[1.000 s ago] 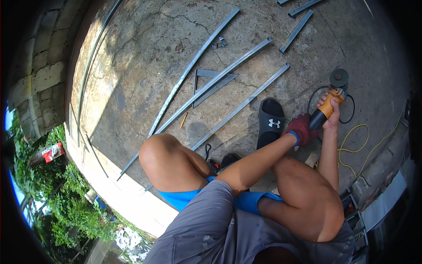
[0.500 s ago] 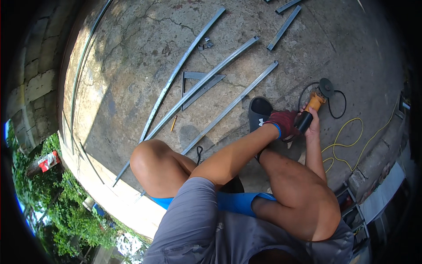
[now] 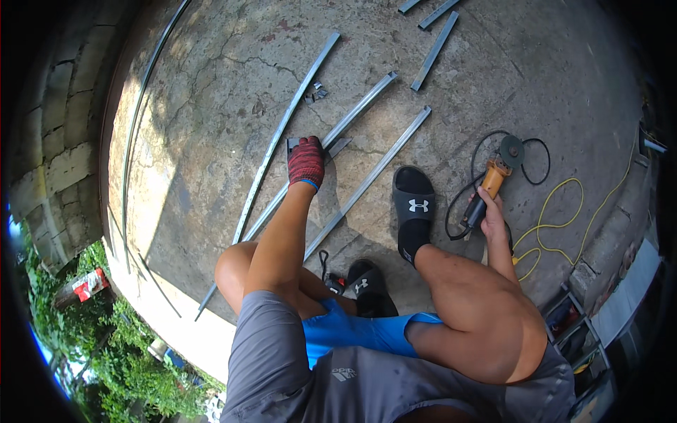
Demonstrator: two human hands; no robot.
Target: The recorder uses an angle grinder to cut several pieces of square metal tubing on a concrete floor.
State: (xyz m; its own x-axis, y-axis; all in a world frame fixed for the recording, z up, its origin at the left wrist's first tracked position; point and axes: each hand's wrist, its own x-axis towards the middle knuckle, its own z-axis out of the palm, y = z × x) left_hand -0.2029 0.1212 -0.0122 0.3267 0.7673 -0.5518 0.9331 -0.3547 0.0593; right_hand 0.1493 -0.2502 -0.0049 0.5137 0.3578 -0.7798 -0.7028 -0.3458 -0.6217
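My right hand (image 3: 491,212) is wrapped round the dark handle of an orange angle grinder (image 3: 496,180), its grey disc at the far end. To the left, my left hand (image 3: 306,163), in a red and black knitted glove, reaches down over a galvanized metal channel (image 3: 363,102). Its fingers are bent, and their tips are hidden. Beneath that channel lies a dark triangular square (image 3: 340,146), partly covered by the glove. Whether the glove grips the channel or the square I cannot make out.
More metal channels lie on either side, one (image 3: 384,162) near my foot and a longer one (image 3: 282,127) leftward. Short cut lengths (image 3: 435,51) rest at the far side. A yellow cord (image 3: 541,225) loops at right. A tape measure (image 3: 334,282) sits by my shoe.
My left hand has left the grinder and moved left to the channel and square. The grinder, held by my right hand alone, has shifted slightly left and nearer.
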